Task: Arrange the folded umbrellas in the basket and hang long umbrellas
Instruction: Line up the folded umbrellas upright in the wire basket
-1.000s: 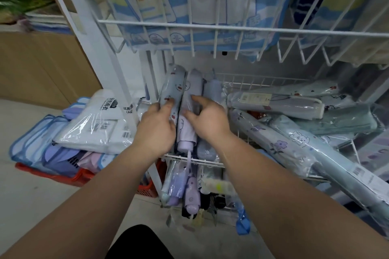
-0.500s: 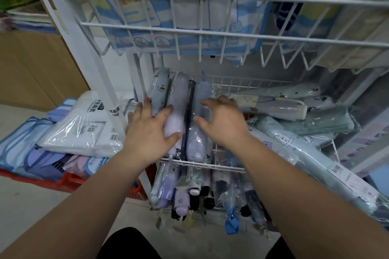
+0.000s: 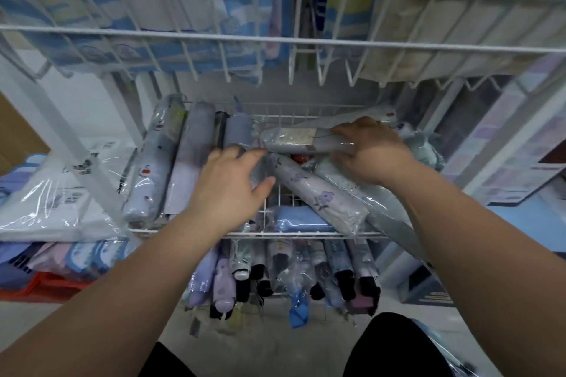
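Observation:
A white wire basket [image 3: 306,234] holds several folded umbrellas in clear sleeves. Three of them [image 3: 190,159] lie side by side lengthwise at its left. My right hand [image 3: 372,151] grips a pale lilac folded umbrella with a paper label [image 3: 298,141] that lies crosswise at the back. My left hand [image 3: 228,188] hovers with relaxed fingers beside the third lined-up umbrella, its fingertips near the labelled one's left end. A flower-print umbrella [image 3: 318,196] lies slanted below my right hand, over a blue one [image 3: 298,219].
A lower wire shelf holds more folded umbrellas [image 3: 275,275], handles toward me. An upper wire basket [image 3: 275,40] with packaged goods overhangs close above. Wrapped packages [image 3: 52,199] sit stacked over a red crate [image 3: 46,286] at the left. More umbrellas [image 3: 419,147] are piled at the basket's right.
My right hand left the lined-up umbrellas, moved right and took hold of the labelled crosswise umbrella. My left hand lifted off the lilac umbrella and shifted right. The camera moved closer.

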